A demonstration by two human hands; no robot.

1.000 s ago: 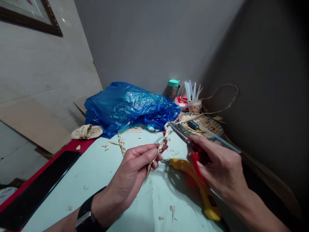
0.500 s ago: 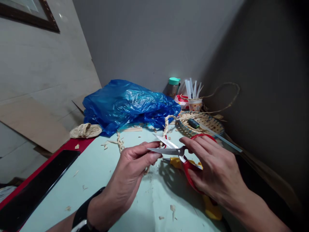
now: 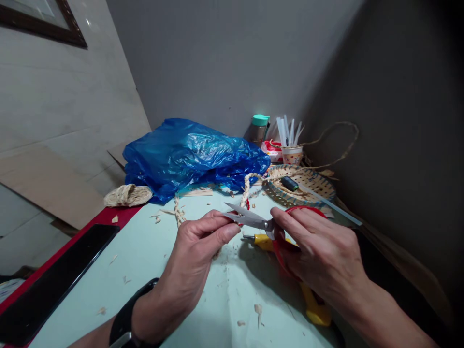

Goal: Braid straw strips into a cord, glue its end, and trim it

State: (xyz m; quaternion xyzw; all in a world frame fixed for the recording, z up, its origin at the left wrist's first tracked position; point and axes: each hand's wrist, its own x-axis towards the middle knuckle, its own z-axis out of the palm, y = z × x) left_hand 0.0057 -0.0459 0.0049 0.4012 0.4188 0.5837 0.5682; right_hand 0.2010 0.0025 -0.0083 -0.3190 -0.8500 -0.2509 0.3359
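Observation:
My right hand [image 3: 319, 246] grips red-handled scissors [image 3: 255, 221] whose blades point left and stand a little apart. Their tips reach over the fingertips of my left hand [image 3: 199, 251]. Between thumb and fingers, my left hand pinches a pale braided cord [image 3: 246, 188], which rises from the pinch toward the back of the table. Some red material shows beside the cord near the blades. Exactly what lies between the blades is hidden. Below the scissors rests a yellow hot glue gun [image 3: 263, 241], partly covered by my right hand.
A blue plastic bag [image 3: 195, 154] fills the back, with a coiled pale fibre bundle [image 3: 127, 195] at its left. A woven basket [image 3: 315, 186] holds a dark thread spool [image 3: 289, 183]. Behind it stands a paper cup of glue sticks [image 3: 292, 155]. Fibre scraps dot the pale green table [image 3: 145, 270].
The scissor blades have drawn closer together and tilted, with the tips shifting slightly. My right hand's fingers have closed somewhat on the handles. My left hand keeps its pinch.

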